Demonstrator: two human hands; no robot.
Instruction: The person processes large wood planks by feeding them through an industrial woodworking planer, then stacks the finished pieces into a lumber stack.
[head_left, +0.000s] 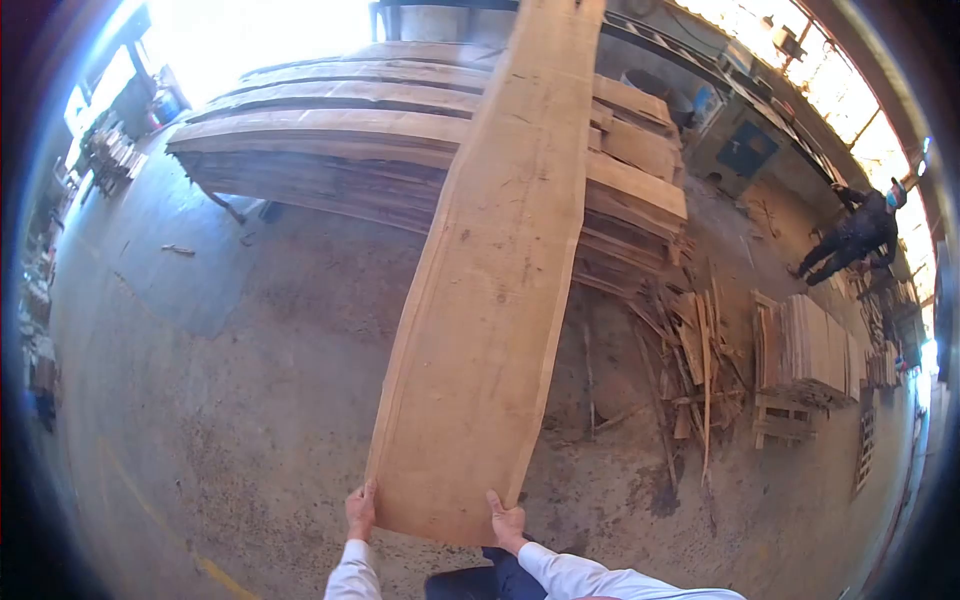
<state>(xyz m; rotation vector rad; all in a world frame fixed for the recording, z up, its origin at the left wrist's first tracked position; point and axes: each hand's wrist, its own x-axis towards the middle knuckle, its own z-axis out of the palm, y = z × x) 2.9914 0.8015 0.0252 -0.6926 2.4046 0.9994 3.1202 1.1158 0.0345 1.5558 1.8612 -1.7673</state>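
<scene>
A long, wide wooden plank stretches away from me, its far end passing over the lumber stack. My left hand grips the near left edge of the plank, thumb toward its top face. At the near right corner, my right hand is closed on the plank with the thumb lying on top. The fingers of both hands are partly hidden beneath the wood.
Beyond the plank stands a stack of rough boards. Scrap wood strips lie in a heap to the right, near a pallet of cut boards. A person in dark clothes is at the far right, past a machine.
</scene>
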